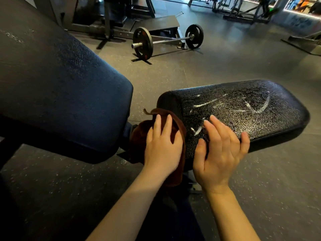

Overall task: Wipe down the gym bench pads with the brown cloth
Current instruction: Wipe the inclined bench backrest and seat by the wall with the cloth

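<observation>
Our left hand (162,145) lies with its fingers (157,125) straight and spread flat on the brown cloth (139,136), pressing it against the narrow end of the seat pad (243,108). The cloth bunches under the palm, spills out beyond the fingertips in a small curled corner, and hangs down below the wrist. Just to the right of those fingers, our right hand (220,152) is open, its fingers (215,129) relaxed and slightly fanned, holding nothing; whether the palm touches the near edge of the seat pad or hovers just above it, we cannot tell.

Ahead of the right fingertips the black, grainy seat pad runs away to the right, marked with white streaks (205,103) and a wet sheen. To the left of the cloth, across a narrow gap, rises the dark blue back pad (60,87), tilted upward.

Farther out past both pads, on the speckled rubber floor (225,58), a barbell (166,40) with black plates rests on its stands, with machine frames (107,18) beyond it.
</observation>
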The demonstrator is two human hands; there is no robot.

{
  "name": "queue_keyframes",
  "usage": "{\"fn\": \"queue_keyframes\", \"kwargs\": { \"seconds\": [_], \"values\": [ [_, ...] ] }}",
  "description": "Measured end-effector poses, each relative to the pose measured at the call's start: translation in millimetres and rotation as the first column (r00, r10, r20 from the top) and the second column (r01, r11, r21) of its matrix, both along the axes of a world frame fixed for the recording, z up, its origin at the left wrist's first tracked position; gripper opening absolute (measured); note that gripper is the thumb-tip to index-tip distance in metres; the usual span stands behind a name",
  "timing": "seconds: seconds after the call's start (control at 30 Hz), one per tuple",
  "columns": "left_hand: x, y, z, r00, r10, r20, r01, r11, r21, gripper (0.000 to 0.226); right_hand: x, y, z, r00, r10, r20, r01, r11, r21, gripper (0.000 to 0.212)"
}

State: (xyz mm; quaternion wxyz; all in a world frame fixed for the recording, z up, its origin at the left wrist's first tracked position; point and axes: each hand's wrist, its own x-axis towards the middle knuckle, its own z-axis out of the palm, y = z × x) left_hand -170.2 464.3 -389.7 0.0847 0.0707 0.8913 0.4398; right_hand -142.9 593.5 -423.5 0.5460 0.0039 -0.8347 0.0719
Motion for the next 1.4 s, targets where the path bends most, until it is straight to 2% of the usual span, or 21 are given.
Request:
{"fn": "queue_keyframes", "kwargs": {
  "seconds": [0.17,0.43,0.53,0.73,1.07,1.27,1.4],
  "values": [
    [0.2,0.9,-1.9,1.000,0.027,-0.011,-0.027,0.999,0.033,0.053,1.6,0.0,0.1,1.000,0.005,-0.001,-0.005,1.000,-0.015,0.034],
    [-141.0,27.3,-1.4,0.999,-0.009,0.050,0.011,0.999,-0.042,0.050,-5.5,-2.7,-6.3,0.996,-0.028,-0.080,0.028,1.000,-0.002,0.035],
    [-167.8,34.9,-2.4,0.999,-0.010,0.043,0.013,0.997,-0.077,0.051,-6.3,-3.4,-7.0,0.995,-0.043,-0.085,0.043,0.999,0.002,0.037],
    [-130.2,25.5,-2.5,0.999,-0.028,0.045,0.032,0.993,-0.109,0.053,-5.7,-2.7,-4.8,0.997,-0.043,-0.061,0.043,0.999,-0.005,0.037],
    [27.4,0.8,-4.0,0.998,0.012,-0.053,-0.015,0.998,-0.054,0.055,-3.0,-4.6,-2.2,0.999,-0.036,-0.035,0.034,0.999,-0.035,0.037],
    [0.6,3.5,-4.4,0.997,-0.013,-0.075,0.008,0.998,-0.066,0.053,-2.6,-2.6,-3.6,0.999,0.001,-0.049,-0.002,1.000,-0.032,0.035],
    [-63.1,10.9,-5.3,0.997,-0.037,-0.064,0.030,0.993,-0.114,0.054,-4.1,-4.0,-4.2,0.997,-0.011,-0.083,0.008,0.999,-0.032,0.034]
  ]
}}
